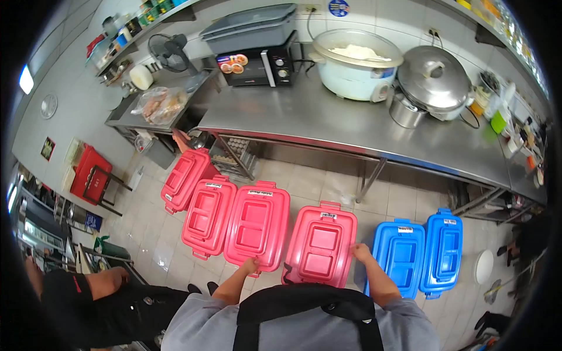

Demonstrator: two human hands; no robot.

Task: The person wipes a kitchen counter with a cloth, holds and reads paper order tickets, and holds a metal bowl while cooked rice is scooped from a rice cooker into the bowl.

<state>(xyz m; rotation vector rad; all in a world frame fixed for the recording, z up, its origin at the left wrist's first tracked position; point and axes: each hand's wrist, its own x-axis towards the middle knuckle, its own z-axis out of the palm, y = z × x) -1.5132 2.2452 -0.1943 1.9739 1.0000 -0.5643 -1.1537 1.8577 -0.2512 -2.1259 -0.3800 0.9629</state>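
Observation:
My left hand (pixel 252 266) is closed at the front edge of a wide red storage bin (pixel 257 219) with a white label, where its front handle is. My right hand (pixel 359 251) is closed against the right rim of another lidded red bin (pixel 321 243), whose label appears to read "Sugar". Fine finger detail is small and partly hidden on both hands. Both lids are on. Left of these stand two more red bins, one narrow (pixel 209 213) and one farther back (pixel 188 178). On the right are two blue lidded bins, one nearer (pixel 399 251) and one beyond it (pixel 443 251).
A steel counter (pixel 281 117) runs behind the bins, carrying a microwave (pixel 254 67), a large rice cooker (pixel 357 73) and a lidded steel pot (pixel 433 79). A person in dark clothes (pixel 117 298) stands close on my left. A red chair (pixel 93 175) is farther left.

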